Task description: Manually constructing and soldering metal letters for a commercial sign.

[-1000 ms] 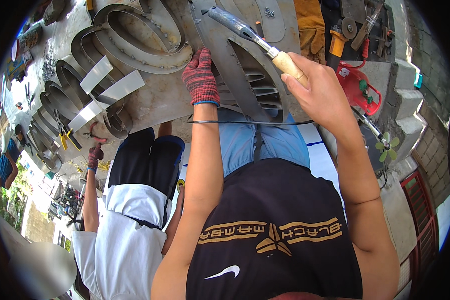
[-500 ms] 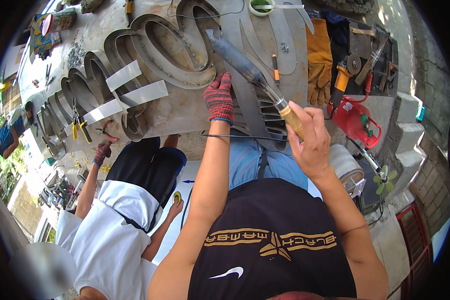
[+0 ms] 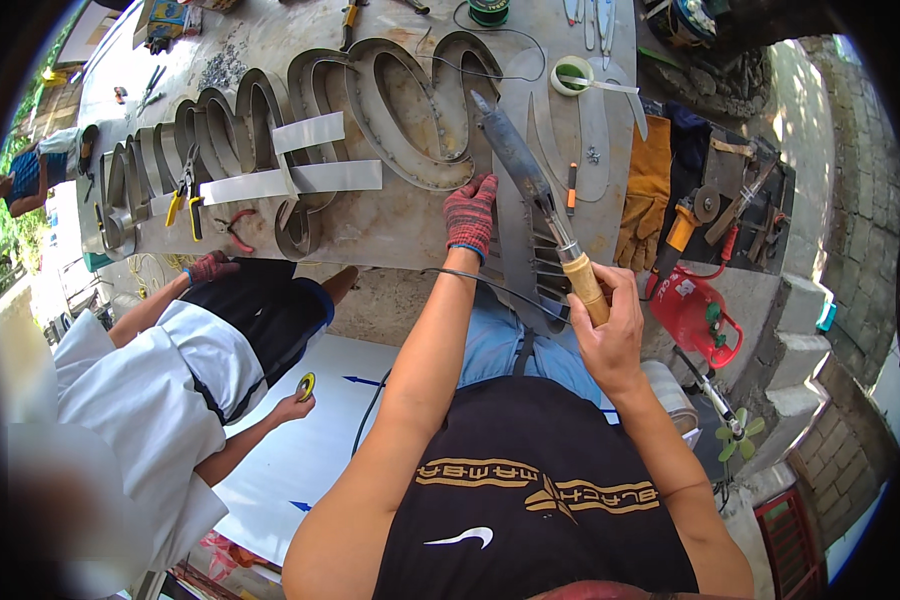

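Note:
In my bare right hand (image 3: 612,325) is a large soldering iron, held by its wooden handle (image 3: 585,288). Its thick dark barrel (image 3: 518,155) points up and left, above the metalwork. My left hand (image 3: 470,215), in a red-and-black knit glove, has its fingers closed at the left edge of a sheet-metal letter (image 3: 515,225) with a row of thin ribs down its inner side. The exact grip is partly hidden. Left of it lies a long raised-edge metal script sign (image 3: 400,120) with flat strips (image 3: 310,132) across it. A dark cable (image 3: 490,282) passes below my left wrist.
Right of the letter lie an orange cutter knife (image 3: 571,190), leather work gloves (image 3: 645,190), and an angle grinder (image 3: 688,222). A red gas tank (image 3: 685,310) stands below them. Pliers (image 3: 184,195) rest on the sign. At left, a person in white (image 3: 160,380) holds a tape measure (image 3: 306,386).
My view has shifted, bringing more of the table's far side in. The iron stands a little steeper, and my right hand is nearer to me. The other person has leaned away leftward.

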Demonstrator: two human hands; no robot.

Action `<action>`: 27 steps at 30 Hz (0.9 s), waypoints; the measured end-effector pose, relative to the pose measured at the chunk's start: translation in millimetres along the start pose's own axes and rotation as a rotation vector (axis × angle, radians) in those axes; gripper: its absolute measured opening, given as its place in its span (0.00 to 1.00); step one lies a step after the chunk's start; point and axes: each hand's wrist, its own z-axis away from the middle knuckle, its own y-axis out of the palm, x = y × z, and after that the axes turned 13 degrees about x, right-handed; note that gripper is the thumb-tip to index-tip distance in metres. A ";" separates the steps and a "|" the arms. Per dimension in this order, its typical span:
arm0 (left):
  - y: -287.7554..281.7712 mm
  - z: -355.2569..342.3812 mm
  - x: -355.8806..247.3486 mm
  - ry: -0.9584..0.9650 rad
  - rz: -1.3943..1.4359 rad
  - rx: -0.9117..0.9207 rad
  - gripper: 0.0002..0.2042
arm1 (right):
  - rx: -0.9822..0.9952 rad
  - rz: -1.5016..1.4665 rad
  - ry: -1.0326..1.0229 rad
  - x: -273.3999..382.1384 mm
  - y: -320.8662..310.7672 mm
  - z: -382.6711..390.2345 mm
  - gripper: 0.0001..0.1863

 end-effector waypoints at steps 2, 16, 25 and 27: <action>1.0 0.0 -0.7 0.028 0.018 -0.009 0.18 | 0.033 -0.101 0.013 0.1 -2.6 2.9 0.22; -2.3 -10.8 12.9 0.040 0.039 0.027 0.18 | 0.260 -1.013 0.205 -7.5 -16.5 26.2 0.24; -1.6 0.2 0.5 0.028 0.002 0.041 0.18 | 0.137 -1.024 0.229 29.7 15.4 44.3 0.23; -1.2 -2.7 3.2 0.014 0.010 0.041 0.18 | 0.104 -1.006 0.240 39.5 23.4 47.6 0.24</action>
